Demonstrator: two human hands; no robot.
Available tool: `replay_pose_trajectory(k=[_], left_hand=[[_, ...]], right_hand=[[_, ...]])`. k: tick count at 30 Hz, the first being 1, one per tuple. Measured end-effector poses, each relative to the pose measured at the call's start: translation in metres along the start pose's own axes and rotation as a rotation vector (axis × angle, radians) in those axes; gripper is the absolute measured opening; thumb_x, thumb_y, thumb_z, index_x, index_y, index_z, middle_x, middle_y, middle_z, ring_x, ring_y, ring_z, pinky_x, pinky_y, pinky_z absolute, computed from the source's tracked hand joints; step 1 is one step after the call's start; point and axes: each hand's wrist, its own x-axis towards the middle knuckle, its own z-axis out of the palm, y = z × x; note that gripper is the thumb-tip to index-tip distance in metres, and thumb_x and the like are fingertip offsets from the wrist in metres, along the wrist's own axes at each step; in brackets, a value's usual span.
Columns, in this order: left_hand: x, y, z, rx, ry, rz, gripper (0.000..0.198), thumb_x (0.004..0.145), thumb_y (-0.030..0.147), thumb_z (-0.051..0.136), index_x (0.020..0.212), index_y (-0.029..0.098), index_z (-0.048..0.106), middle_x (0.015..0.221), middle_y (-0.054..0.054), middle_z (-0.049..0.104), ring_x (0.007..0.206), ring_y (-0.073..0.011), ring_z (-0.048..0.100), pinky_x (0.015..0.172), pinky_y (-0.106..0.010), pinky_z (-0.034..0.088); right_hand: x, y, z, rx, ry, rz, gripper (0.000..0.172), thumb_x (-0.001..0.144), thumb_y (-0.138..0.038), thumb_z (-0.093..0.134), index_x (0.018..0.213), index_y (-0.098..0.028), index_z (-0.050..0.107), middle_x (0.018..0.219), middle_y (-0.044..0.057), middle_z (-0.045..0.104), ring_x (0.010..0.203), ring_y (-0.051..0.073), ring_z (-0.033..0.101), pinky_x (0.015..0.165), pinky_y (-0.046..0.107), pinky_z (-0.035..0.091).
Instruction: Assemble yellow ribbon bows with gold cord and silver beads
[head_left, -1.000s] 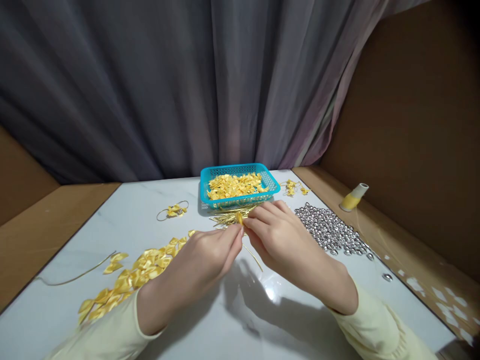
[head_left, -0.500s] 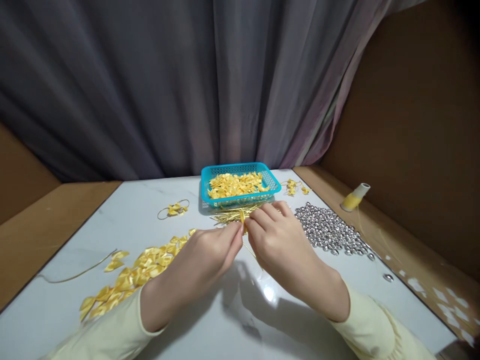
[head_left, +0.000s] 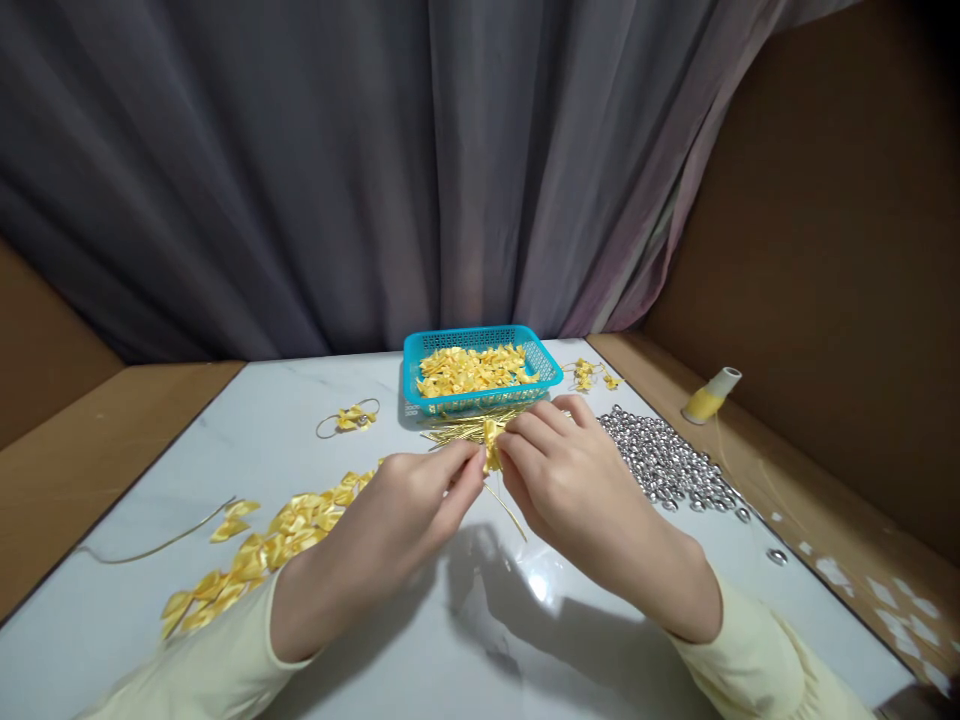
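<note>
Between my two hands, just in front of the basket, is a small yellow ribbon piece point(head_left: 491, 445). My left hand point(head_left: 420, 505) pinches its left side with thumb and forefinger. The fingers of my right hand point(head_left: 562, 465) are closed on its right side. A thin gold cord point(head_left: 508, 512) slants down below the fingertips. Behind the hands lies a bundle of gold cords point(head_left: 457, 430), partly hidden by them. Many yellow ribbon bows point(head_left: 289, 525) spread over the table left of my left hand.
A blue basket point(head_left: 484, 403) of yellow bows stands at the back. Silver rings point(head_left: 667, 455) are heaped at right, near a thread spool point(head_left: 711, 396). Corded bows point(head_left: 352, 418) lie at back left, others point(head_left: 589, 375) at back right. A loose cord point(head_left: 161, 545) lies far left.
My hands have moved slightly apart, and more of the yellow ribbon piece shows between them. My right hand has shifted a little to the right. The gold cord below is more visible.
</note>
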Motion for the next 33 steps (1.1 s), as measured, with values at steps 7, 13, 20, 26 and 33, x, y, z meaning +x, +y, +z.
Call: replay_pose_trajectory(k=[7, 13, 20, 26, 33], left_hand=[[0.002, 0.001, -0.001, -0.007, 0.015, -0.048, 0.026, 0.09, 0.021, 0.042, 0.068, 0.018, 0.056, 0.05, 0.005, 0.054, 0.04, -0.0085, 0.046, 0.042, -0.021, 0.034], [0.002, 0.001, -0.004, -0.04, 0.021, -0.091, 0.025, 0.09, 0.023, 0.043, 0.074, 0.017, 0.061, 0.057, 0.003, 0.064, 0.044, -0.0097, 0.054, 0.046, -0.021, 0.04], [-0.001, 0.001, -0.006, -0.075, 0.007, -0.087, 0.022, 0.089, 0.021, 0.044, 0.075, 0.018, 0.062, 0.062, 0.002, 0.069, 0.049, -0.0108, 0.061, 0.047, -0.02, 0.044], [-0.001, 0.004, -0.006, -0.06, -0.005, -0.074, 0.022, 0.09, 0.021, 0.045, 0.075, 0.019, 0.06, 0.062, 0.003, 0.066, 0.049, -0.0096, 0.059, 0.047, -0.02, 0.041], [-0.006, 0.0, 0.002, -0.045, -0.005, -0.002, 0.022, 0.089, 0.015, 0.046, 0.069, 0.018, 0.052, 0.053, 0.007, 0.05, 0.041, -0.0069, 0.045, 0.045, -0.021, 0.031]], right_hand=[[0.001, -0.009, -0.009, -0.062, 0.081, -0.119, 0.024, 0.086, -0.005, 0.047, 0.069, -0.013, 0.063, 0.066, 0.005, 0.057, 0.066, 0.02, 0.046, 0.075, 0.039, 0.034], [0.001, -0.003, -0.012, 0.047, 0.069, -0.114, 0.025, 0.089, -0.008, 0.047, 0.072, -0.013, 0.065, 0.067, 0.003, 0.057, 0.068, 0.018, 0.048, 0.075, 0.038, 0.035], [0.0, 0.012, -0.015, 0.296, -0.029, 0.019, 0.014, 0.088, -0.015, 0.053, 0.083, -0.014, 0.066, 0.076, 0.003, 0.064, 0.075, 0.017, 0.053, 0.077, 0.034, 0.036], [0.001, 0.008, -0.017, 0.225, 0.015, 0.059, 0.016, 0.088, -0.021, 0.053, 0.081, -0.014, 0.065, 0.082, 0.007, 0.065, 0.078, 0.02, 0.053, 0.076, 0.035, 0.035], [0.001, -0.002, -0.003, 0.091, -0.069, -0.004, 0.021, 0.089, -0.014, 0.048, 0.074, -0.014, 0.063, 0.074, 0.005, 0.062, 0.077, 0.021, 0.051, 0.075, 0.037, 0.032]])
